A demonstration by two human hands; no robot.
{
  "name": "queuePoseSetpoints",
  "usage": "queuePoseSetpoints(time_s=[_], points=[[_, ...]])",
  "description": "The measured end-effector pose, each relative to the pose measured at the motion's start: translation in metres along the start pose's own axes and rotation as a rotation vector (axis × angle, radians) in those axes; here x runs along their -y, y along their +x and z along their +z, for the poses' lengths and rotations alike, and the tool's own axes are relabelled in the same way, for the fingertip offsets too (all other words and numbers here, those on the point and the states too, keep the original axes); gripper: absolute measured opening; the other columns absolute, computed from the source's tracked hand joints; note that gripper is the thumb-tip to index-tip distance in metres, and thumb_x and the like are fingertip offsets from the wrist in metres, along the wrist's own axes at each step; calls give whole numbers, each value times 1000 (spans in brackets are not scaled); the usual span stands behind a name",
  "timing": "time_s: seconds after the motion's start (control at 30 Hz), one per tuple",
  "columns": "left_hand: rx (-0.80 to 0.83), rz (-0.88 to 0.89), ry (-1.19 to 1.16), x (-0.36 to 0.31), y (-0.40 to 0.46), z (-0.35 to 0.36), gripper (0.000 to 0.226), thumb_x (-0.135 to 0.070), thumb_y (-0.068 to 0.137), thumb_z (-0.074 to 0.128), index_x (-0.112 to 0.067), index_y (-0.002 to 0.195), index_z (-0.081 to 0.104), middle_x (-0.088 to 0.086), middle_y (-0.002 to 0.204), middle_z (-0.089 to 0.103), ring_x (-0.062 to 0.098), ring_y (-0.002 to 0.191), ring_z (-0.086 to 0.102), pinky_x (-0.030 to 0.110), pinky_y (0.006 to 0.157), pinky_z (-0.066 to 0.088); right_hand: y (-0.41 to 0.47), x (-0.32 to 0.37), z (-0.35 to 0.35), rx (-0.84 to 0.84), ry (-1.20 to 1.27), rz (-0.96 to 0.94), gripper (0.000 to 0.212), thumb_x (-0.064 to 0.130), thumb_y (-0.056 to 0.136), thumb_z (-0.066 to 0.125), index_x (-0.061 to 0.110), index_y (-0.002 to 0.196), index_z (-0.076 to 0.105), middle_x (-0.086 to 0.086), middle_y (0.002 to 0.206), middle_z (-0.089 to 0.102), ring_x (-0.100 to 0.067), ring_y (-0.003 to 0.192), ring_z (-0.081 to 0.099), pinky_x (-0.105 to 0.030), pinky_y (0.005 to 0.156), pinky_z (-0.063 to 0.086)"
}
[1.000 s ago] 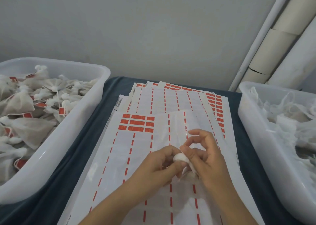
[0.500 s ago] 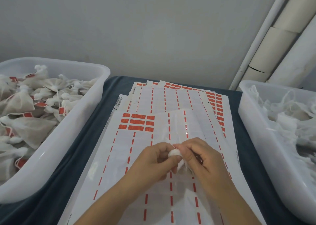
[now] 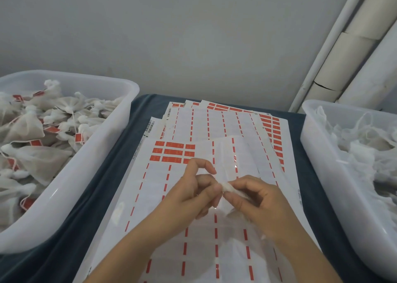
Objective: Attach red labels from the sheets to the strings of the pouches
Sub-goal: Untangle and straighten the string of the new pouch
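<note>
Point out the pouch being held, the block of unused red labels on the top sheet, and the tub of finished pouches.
pouch [image 3: 228,187]: head view, on its white gathered end between the fingertips.
red labels [image 3: 173,153]: head view, middle of the block.
tub of finished pouches [image 3: 101,153]: head view, on its right wall.

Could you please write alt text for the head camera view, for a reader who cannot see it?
Both hands, left hand and right hand, pinch a white pouch above the label sheets; a bin of labelled pouches sits left, a bin of unlabelled pouches right.
</note>
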State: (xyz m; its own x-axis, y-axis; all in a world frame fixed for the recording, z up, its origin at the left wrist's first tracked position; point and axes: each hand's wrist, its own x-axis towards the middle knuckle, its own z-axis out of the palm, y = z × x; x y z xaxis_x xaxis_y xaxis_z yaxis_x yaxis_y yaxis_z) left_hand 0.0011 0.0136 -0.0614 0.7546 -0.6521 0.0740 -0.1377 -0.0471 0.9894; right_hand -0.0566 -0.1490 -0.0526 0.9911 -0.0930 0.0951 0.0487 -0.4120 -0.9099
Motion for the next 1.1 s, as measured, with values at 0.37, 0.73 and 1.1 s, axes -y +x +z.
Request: queuePoseSetpoints(time_s=[0.37, 0.73, 1.1], points=[[62, -32, -414, -7, -5, 0, 12, -33, 81, 61, -33, 92, 56, -7, 57, 47, 6, 50, 37, 15, 46, 34, -6, 10, 3, 349, 779, 301, 22, 31, 81, 61, 16, 65, 66, 4, 60, 49, -6, 52, 44, -20, 60, 42], [5, -51, -497, -7, -3, 1, 11, -23, 84, 59, -32, 89, 61, 0, 68, 56, 10, 56, 41, 18, 48, 33, -4, 12, 4, 156, 310, 249, 26, 51, 66, 65, 25, 70, 67, 12, 54, 53, -1, 52, 50, -17, 60, 47], [13, -65, -450, -8, -5, 5, 12, -22, 83, 59, -33, 87, 59, -3, 71, 57, 9, 58, 45, 18, 51, 37, -5, 10, 6, 339, 783, 297, 28, 28, 83, 49, 21, 58, 60, 6, 56, 43, -5, 49, 39, -20, 56, 42]])
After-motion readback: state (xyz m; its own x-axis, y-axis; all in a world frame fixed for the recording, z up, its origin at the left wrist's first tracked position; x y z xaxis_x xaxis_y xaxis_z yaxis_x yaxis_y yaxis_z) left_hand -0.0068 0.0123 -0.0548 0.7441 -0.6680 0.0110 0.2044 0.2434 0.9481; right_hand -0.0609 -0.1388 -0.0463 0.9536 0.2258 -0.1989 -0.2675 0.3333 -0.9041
